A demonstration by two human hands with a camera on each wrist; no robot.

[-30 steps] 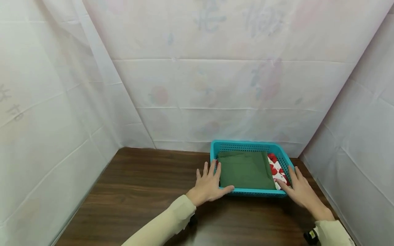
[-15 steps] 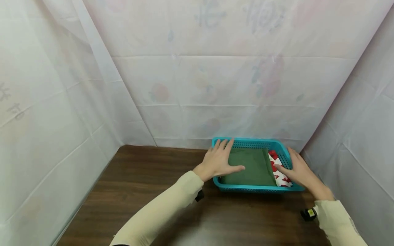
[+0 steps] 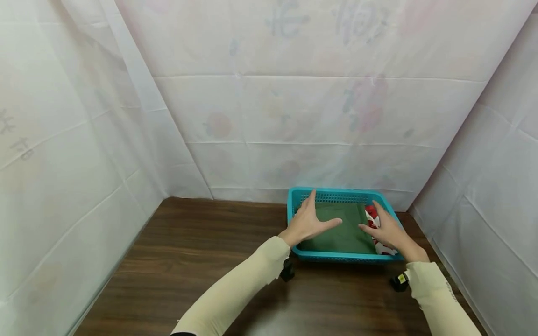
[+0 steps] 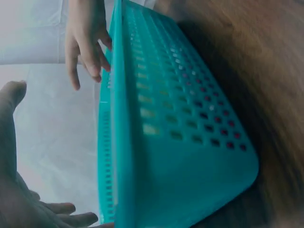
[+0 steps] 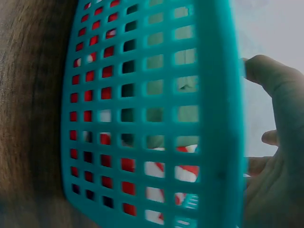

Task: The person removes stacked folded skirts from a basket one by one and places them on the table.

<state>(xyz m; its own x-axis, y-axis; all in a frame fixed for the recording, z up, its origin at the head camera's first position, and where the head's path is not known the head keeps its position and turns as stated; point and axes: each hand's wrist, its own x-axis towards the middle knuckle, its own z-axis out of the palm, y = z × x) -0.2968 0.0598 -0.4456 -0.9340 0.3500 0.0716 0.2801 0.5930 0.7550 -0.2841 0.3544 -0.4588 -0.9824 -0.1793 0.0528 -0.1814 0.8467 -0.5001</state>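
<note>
At a blue basket (image 3: 342,257) holding green cloth (image 3: 342,238), left hand (image 3: 306,224) and right hand (image 3: 388,231) spread wide, empty; backdrop characters (image 3: 287,20) are illegible.

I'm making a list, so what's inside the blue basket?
Green cloth and, beside it, red-and-white cloth. Red also shows lower through the basket; whatever else lies underneath is covered.

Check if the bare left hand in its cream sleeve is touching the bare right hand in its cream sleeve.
Apart. In the head view, the flat dark-green cloth shows in the gap between the left hand and the right hand.
</note>
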